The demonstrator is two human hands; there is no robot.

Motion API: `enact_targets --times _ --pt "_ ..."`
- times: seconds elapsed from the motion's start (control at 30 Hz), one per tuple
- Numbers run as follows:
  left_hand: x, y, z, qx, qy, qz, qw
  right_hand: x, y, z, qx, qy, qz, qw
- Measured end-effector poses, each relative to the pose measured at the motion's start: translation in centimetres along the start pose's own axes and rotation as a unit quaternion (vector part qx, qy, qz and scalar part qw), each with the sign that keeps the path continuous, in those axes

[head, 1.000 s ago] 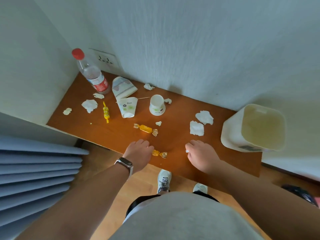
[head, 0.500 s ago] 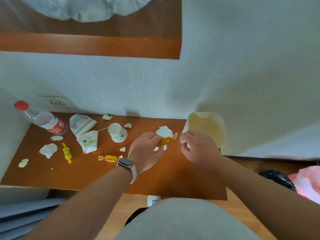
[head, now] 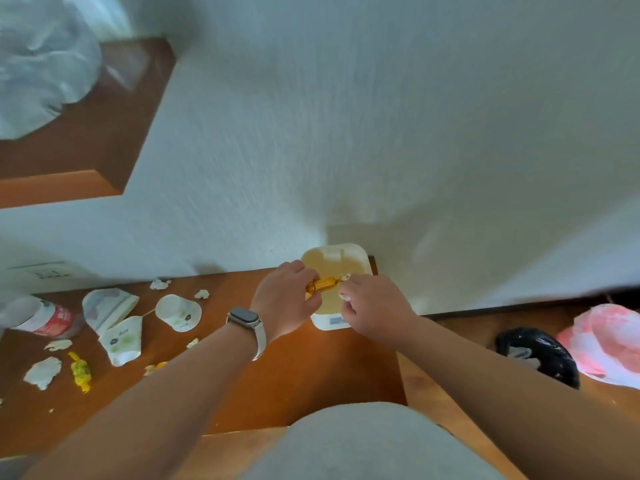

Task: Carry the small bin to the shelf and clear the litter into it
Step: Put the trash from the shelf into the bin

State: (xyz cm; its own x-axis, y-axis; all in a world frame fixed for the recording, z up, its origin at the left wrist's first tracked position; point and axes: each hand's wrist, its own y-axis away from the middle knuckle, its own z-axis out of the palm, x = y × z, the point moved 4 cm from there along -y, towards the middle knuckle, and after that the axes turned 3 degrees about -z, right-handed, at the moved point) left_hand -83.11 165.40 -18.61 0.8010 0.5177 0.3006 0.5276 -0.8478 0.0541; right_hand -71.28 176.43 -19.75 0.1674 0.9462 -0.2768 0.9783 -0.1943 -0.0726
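Left hand pinches one end of the orange sweet, light and crinkly I'd judge, while right hand curls round a white scrap, both over the small bin at two o'clock on the shelf.

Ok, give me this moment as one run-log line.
left hand: holds candy over bin | right hand: curled beside candy, grip unclear | shelf: cups, bottle, scraps uncleared

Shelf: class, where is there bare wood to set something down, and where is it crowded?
Bare: the shelf in front of the bin, out to the right edge; also the front strip before the yellow candy. Crowded: the left, around the bottle and paper cups.
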Motion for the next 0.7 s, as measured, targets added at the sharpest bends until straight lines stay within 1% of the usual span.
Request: enact_targets --times 0.17,0.27,0.37,0.47,0.57,0.7 --pt "1.3 0.7 0.9 0.0 -0.023 -0.02 1.0 1.0 1.0 -0.3 -0.018 -0.016 -0.042 0.999" --pt "1.8 1.3 1.2 0.008 -0.007 -0.052 0.999 1.6 1.1 -0.5 -0.02 -0.019 -0.063 0.998" --pt "2.0 2.2 1.0 0.025 0.001 -0.08 0.996 1.8 1.1 -0.8 0.002 -0.025 -0.096 0.995" --pt "2.0 3.7 0.5 0.052 -0.008 -0.078 0.996 1.5 0.7 -0.4 -0.011 -0.023 -0.129 0.991" --pt "1.0 5.6 0.4 0.053 -0.056 -0.082 0.994 0.6 0.0 -0.1 -0.025 -0.018 -0.156 0.987" --pt "-2.0 8.0 0.8 0.021 -0.121 -0.088 0.989 -1.4 -0.6 -0.1 -0.027 -0.01 -0.164 0.986"
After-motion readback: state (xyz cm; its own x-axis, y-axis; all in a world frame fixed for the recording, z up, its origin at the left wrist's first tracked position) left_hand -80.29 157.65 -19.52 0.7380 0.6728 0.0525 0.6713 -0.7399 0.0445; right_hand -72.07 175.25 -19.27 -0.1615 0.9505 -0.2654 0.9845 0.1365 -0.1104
